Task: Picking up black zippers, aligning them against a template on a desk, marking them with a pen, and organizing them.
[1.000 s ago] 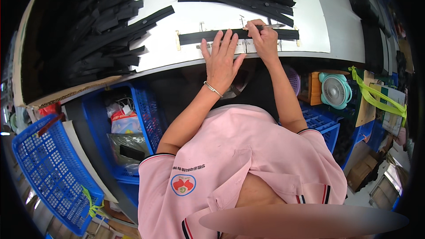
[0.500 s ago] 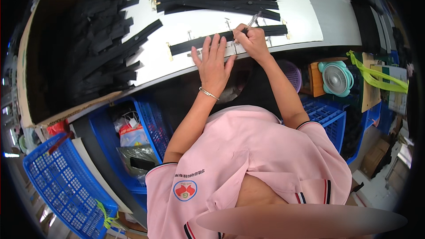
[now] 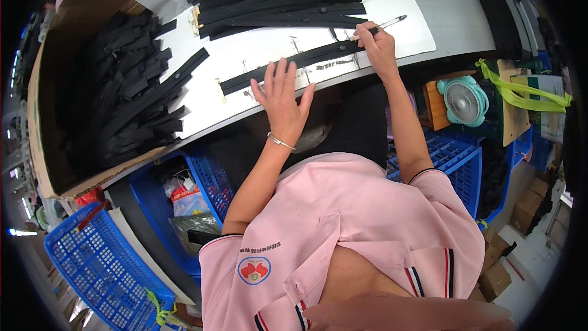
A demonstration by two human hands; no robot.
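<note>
A long black strip (image 3: pixel 318 55) lies across a white board (image 3: pixel 404 40) on the table, beside short marks drawn on the board. My left hand (image 3: pixel 285 101) is over the left part of this strip, fingers spread, fingertips on or just above it. A pen (image 3: pixel 392 21) with a clear barrel is pinched in my right hand (image 3: pixel 380 49) near the strip's right part. The pen leans up to the right; its tip is at or close to the strip, and I cannot tell whether it touches.
Many black strips (image 3: pixel 282 0) are stacked at the back. A cardboard box (image 3: pixel 79 12) at left holds more. Beneath the table edge are blue baskets (image 3: pixel 104 263), another blue crate (image 3: pixel 465 165) and a teal fan (image 3: pixel 464 101) at right.
My right hand has moved right along the strip with the pen, which now leans further over to the right. My left hand's fingers have spread wider. The view has shifted slightly.
</note>
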